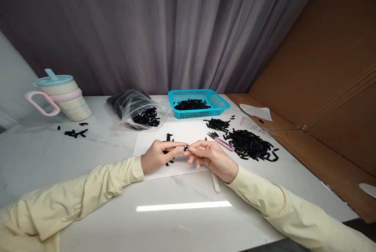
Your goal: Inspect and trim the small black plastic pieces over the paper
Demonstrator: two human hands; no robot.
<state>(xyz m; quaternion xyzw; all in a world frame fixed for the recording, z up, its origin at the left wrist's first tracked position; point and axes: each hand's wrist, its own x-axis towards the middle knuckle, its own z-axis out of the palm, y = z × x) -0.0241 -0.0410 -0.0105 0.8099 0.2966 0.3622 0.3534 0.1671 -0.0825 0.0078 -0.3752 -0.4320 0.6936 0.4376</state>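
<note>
Over a white sheet, my left hand and my right hand meet at the fingertips. Both pinch one small black piece between thumb and forefinger; its outline is partly covered by the fingers. Several black pieces lie on the sheet beside and behind my left hand. Pink-handled snips rest just beyond my right hand, next to a large pile of black pieces. A smaller black pile is behind the snips.
A blue basket and an open plastic bag, both with black pieces, stand at the back. A lidded cup is at left, near loose black pieces. A white strip lies below my right wrist; cardboard borders the right.
</note>
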